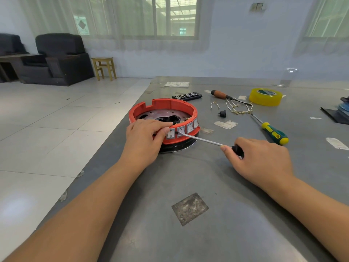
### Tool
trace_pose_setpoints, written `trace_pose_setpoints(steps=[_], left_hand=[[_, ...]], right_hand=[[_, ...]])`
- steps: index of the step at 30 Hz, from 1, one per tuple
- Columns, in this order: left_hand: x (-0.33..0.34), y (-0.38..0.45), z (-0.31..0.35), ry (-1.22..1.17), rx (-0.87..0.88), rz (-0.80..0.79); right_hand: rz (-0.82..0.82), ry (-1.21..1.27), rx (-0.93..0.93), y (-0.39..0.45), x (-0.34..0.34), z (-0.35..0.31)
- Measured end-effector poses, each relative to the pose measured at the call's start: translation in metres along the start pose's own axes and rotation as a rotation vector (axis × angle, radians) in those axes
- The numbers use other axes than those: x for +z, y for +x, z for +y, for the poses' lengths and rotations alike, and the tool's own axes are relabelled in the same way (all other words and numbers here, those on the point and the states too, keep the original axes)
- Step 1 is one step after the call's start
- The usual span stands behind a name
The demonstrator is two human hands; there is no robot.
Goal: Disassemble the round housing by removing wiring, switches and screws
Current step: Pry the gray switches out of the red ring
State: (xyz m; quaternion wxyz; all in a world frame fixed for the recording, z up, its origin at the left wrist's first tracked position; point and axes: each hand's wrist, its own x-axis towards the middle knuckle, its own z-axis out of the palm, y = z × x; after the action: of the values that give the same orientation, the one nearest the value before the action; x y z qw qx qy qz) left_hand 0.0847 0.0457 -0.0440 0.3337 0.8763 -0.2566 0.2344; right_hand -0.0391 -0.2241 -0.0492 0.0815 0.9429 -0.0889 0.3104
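Observation:
The round red housing (171,104) sits on a black base near the grey table's left edge. Several grey rocker switches (181,131) line its near wall. My left hand (146,138) grips the housing's near rim, with the thumb beside the leftmost switch (170,133). My right hand (259,160) holds a black-handled screwdriver (203,140). Its metal tip touches the gap between two switches. Loose white wires (238,108) and a small black part (222,113) lie on the table behind the housing.
A green-yellow screwdriver (273,132) lies to the right, a wooden-handled tool (220,94) and a yellow tape roll (266,96) farther back. A black bit case (187,96) lies behind the housing. The table's left edge (113,137) drops to tiled floor.

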Motion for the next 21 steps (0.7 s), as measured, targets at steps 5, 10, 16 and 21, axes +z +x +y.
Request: trace_pose_setpoints(steps=[5, 10, 16, 21], left_hand=[[0.005, 0.001, 0.003, 0.004, -0.027, -0.017], [0.005, 0.002, 0.004, -0.012, -0.024, -0.033], [0.003, 0.001, 0.005, -0.051, -0.014, -0.053], [0.003, 0.001, 0.006, -0.054, -0.02, -0.061]], right_hand=[[-0.002, -0.049, -0.02, -0.001, -0.005, -0.004], [0.003, -0.101, -0.056, 0.001, -0.007, -0.008], [0.005, -0.162, -0.112, 0.006, -0.013, -0.009], [0.035, -0.229, -0.076, 0.004, -0.017, -0.017]])
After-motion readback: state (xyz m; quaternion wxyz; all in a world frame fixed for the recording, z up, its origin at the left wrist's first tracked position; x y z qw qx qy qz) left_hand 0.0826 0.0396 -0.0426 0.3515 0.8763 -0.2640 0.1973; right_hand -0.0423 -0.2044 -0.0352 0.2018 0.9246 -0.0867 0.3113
